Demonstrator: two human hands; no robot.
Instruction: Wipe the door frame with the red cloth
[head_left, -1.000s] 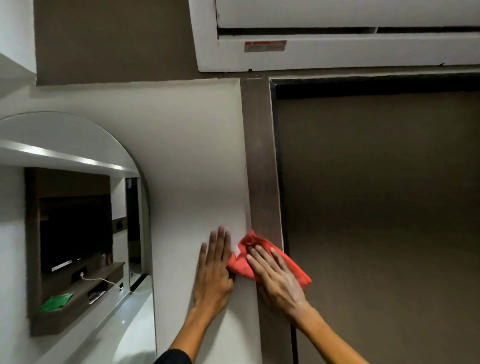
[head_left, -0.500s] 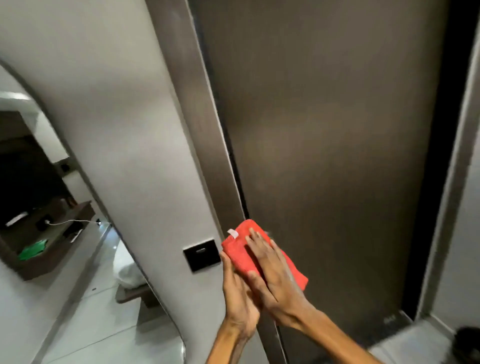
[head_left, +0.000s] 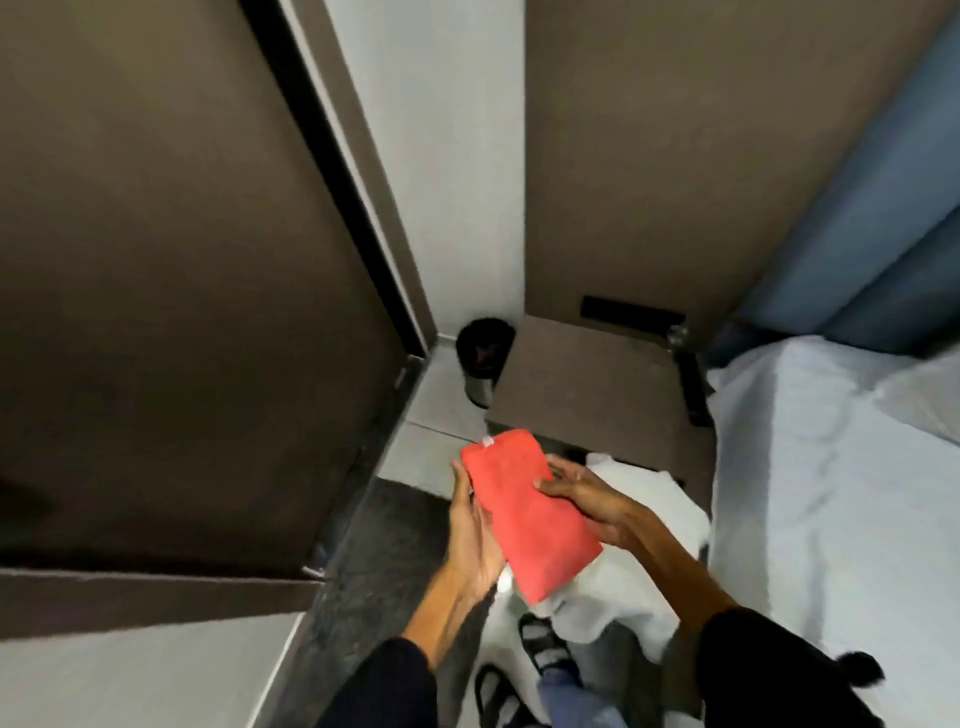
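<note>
1. Red cloth (head_left: 524, 514): folded into a flat oblong, held in the air between both hands, in front of the body and well apart from the door frame (head_left: 363, 171). A small white tag shows at its top edge.
2. Left hand (head_left: 475, 535): palm turned inward, fingers straight and close together, laid along the cloth's left long edge and supporting it from that side.
3. Right hand (head_left: 592, 499): fingers curl over the cloth's right edge, thumb on top, pinching the fabric near its upper half.
4. Door (head_left: 171, 260): dark brown panel fills the left of the view; the frame runs diagonally along its right edge, with a pale wall (head_left: 457, 156) just beyond.
5. Floor corner: a small black bin (head_left: 483, 364) stands beside a brown side table (head_left: 592, 395).
6. Below the hands: a heap of white linen (head_left: 639, 587). Bed with white sheet (head_left: 831, 493) on the right; blue curtain (head_left: 878, 208) above it.
7. Sandalled feet (head_left: 540, 644) visible at the bottom edge. Both sleeves dark.
</note>
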